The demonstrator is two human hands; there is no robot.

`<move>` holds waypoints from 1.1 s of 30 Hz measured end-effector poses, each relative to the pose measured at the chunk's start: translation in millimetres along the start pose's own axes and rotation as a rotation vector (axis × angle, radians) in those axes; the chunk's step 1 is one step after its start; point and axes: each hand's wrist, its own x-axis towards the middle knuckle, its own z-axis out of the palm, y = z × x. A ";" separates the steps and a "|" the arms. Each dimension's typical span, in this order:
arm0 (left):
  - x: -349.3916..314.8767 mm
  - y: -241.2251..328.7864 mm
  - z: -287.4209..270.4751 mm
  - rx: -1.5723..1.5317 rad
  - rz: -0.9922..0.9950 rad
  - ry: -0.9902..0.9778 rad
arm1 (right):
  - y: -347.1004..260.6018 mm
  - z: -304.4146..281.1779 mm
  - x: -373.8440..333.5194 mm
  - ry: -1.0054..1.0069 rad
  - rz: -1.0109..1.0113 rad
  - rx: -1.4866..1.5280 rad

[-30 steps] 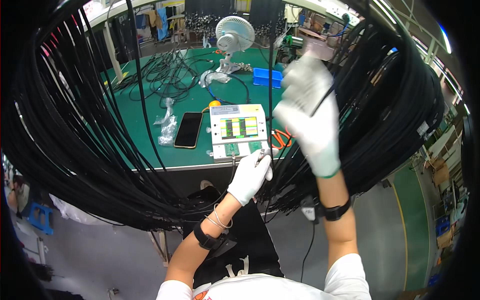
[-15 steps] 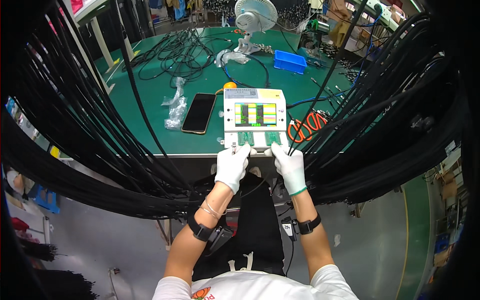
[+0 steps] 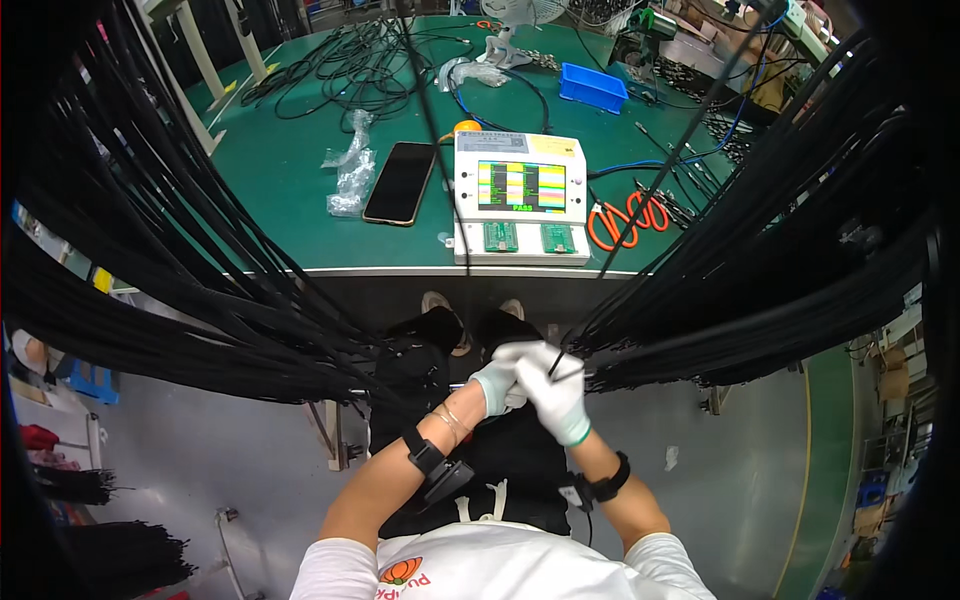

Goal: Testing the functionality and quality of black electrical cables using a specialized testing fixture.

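Note:
Both my hands, in white gloves, are together in front of my lap, below the table's edge. My right hand [image 3: 553, 398] is closed and lies across the fingers of my left hand [image 3: 496, 386], which are mostly hidden. A short stretch of thin black cable [image 3: 555, 366] shows at my right hand's fingers. Beyond them, on the table's front edge, stands a white cable tester [image 3: 465, 208] with a lit colour screen [image 3: 521, 186]. Two green circuit boards [image 3: 500, 237] on its front ledge have no cable in them.
On the green table [image 3: 300, 200] lie a phone [image 3: 400, 183], clear plastic wrap [image 3: 350, 185], orange-handled scissors [image 3: 612, 228], a blue tray [image 3: 593, 88] and tangled black cables [image 3: 350, 70]. Thick bundles of black cables [image 3: 760, 310] hang on both sides. A fan [image 3: 520, 12] stands behind.
My hands have left the tester's front ledge, drawn back toward my body and come together, right over left. The view has tilted down, so the table sits higher.

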 end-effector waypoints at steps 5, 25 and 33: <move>-0.1 -6.8 -17.9 0.261 0.087 0.007 | -31.1 -3.9 -44.7 -0.713 0.134 -0.431; -47.6 25.4 49.7 0.538 1.070 0.230 | -5.8 -22.7 39.8 0.282 0.137 0.034; -64.7 66.0 57.8 0.368 0.868 0.096 | -5.3 -39.1 60.0 0.269 0.221 0.455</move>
